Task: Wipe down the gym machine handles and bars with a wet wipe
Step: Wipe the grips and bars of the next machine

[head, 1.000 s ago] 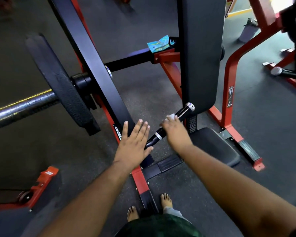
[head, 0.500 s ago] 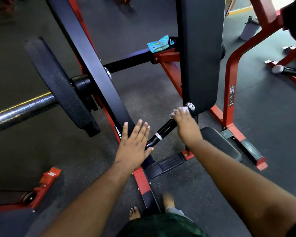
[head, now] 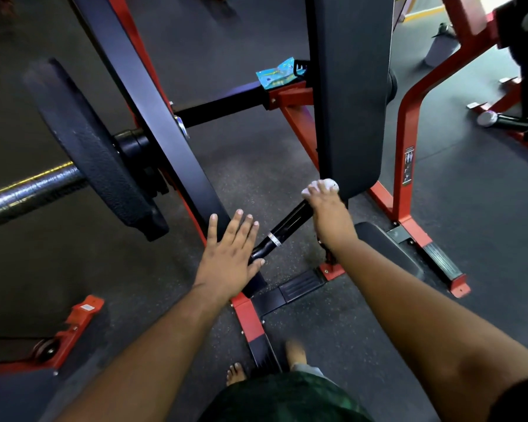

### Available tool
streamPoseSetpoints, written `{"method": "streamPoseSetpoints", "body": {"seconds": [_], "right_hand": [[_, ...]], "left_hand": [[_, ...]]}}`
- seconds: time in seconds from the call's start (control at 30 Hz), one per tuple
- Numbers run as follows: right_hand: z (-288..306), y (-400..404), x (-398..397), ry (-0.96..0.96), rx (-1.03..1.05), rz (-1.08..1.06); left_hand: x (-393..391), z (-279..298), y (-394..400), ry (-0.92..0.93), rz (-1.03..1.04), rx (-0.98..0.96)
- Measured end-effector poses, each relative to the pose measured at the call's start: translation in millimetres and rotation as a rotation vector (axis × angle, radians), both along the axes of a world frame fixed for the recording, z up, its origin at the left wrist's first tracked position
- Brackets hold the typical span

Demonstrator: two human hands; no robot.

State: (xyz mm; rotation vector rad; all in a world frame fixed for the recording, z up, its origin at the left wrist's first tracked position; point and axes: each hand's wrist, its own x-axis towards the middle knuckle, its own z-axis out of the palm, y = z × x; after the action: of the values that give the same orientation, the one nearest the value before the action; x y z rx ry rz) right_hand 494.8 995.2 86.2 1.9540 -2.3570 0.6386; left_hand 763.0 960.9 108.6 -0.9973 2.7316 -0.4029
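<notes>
I'm gripping the white wipe (head: 325, 184) around the handle (head: 287, 228) tip with my right hand (head: 328, 213), left hand (head: 229, 260) lying flat, fingers spread, on the black bar (head: 153, 117).

Glossy black handle (head: 284, 231); rough metal bar (head: 28, 193).

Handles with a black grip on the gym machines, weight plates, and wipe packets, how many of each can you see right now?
Black-grip handles: 2 (wiped handle, far handle)
Weight plates: 1 (plate)
Wipe packets: 1 (blue packet)
Total: 4
</notes>
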Motion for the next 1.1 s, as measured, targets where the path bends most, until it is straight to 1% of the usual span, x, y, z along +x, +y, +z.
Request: {"method": "streamPoseSetpoints", "body": {"seconds": [0.03, 0.13, 0.23, 0.27, 0.3, 0.37, 0.4, 0.43, 0.47, 0.5, 0.53, 0.57, 0.6, 0.7, 0.77, 0.83, 0.87, 0.93, 1.0, 1.03, 1.1], "right_hand": [[-9.8, 2.2, 8.9, 0.022, 0.01, 0.031], [-37.9, 21.8, 51.8, -0.069, 0.016, 0.086], [-43.9, 32.1, 76.8, -0.112, 0.105, 0.315], [-35.6, 32.0, 73.4, -0.165, 0.136, 0.36], [-22.8, 30.4, 66.8, -0.231, 0.16, 0.349], [3.0, 26.6, 43.0, -0.314, 0.046, 0.212], [12.2, 23.1, 26.2, -0.303, -0.05, 0.125], [15.8, 18.0, 8.7, -0.286, -0.105, 0.05], [14.6, 13.1, -5.2, -0.236, -0.093, -0.02], [13.1, 8.7, -11.8, -0.169, -0.037, -0.067], [6.8, 6.9, -10.9, -0.091, 0.014, -0.074], [-2.4, 7.0, -5.2, -0.046, 0.036, -0.058], [-13.2, 10.4, 5.5, -0.051, 0.033, -0.04], [-45.1, 31.4, 56.1, -0.218, 0.004, 0.015], [-57.4, 48.4, 88.2, -0.286, 0.027, 0.145], [-56.4, 63.3, 100.4, -0.369, 0.032, 0.269], [-48.2, 65.9, 96.9, -0.402, 0.002, 0.279], [-28.1, 59.4, 73.5, -0.433, -0.127, 0.171], [-8.1, 40.6, 36.3, -0.407, -0.249, -0.008], [0.6, 29.7, 18.1, -0.357, -0.241, -0.087], [7.3, 13.7, -1.4, -0.22, -0.126, -0.177]], "left_hand": [[0.1, 0.0, 0.1, -0.002, 0.003, -0.001], [0.1, -0.6, 0.3, -0.001, 0.011, -0.001], [-0.2, -0.2, 0.8, -0.003, 0.01, 0.0], [-0.4, 0.1, 0.8, -0.001, 0.011, -0.001], [-0.5, 0.5, 0.7, 0.0, 0.012, -0.002], [-1.0, 1.2, 0.6, -0.001, 0.017, -0.001], [-1.0, 1.1, 0.5, 0.0, 0.018, -0.003], [-1.0, 0.8, 0.3, 0.0, 0.019, -0.004], [-0.9, 0.7, 0.2, 0.001, 0.02, -0.005], [-0.4, 0.4, 0.4, 0.003, 0.022, -0.005], [-0.3, 0.1, 0.5, 0.005, 0.023, -0.004], [-0.2, 0.2, 0.8, 0.005, 0.024, -0.002], [-0.3, 0.0, 0.9, 0.005, 0.024, 0.002], [-1.1, 0.1, 1.2, 0.016, 0.026, 0.012], [-1.5, -0.6, 1.1, 0.015, 0.028, 0.019], [-1.3, -0.8, 0.7, 0.011, 0.029, 0.023], [-1.3, -0.6, 0.1, 0.011, 0.032, 0.025], [-1.9, -0.5, -0.4, 0.01, 0.031, 0.028], [-2.2, -0.7, -0.7, 0.006, 0.029, 0.026], [-1.8, -1.2, -0.6, 0.006, 0.027, 0.025], [-1.0, -1.8, -0.9, 0.011, 0.027, 0.024]]}}
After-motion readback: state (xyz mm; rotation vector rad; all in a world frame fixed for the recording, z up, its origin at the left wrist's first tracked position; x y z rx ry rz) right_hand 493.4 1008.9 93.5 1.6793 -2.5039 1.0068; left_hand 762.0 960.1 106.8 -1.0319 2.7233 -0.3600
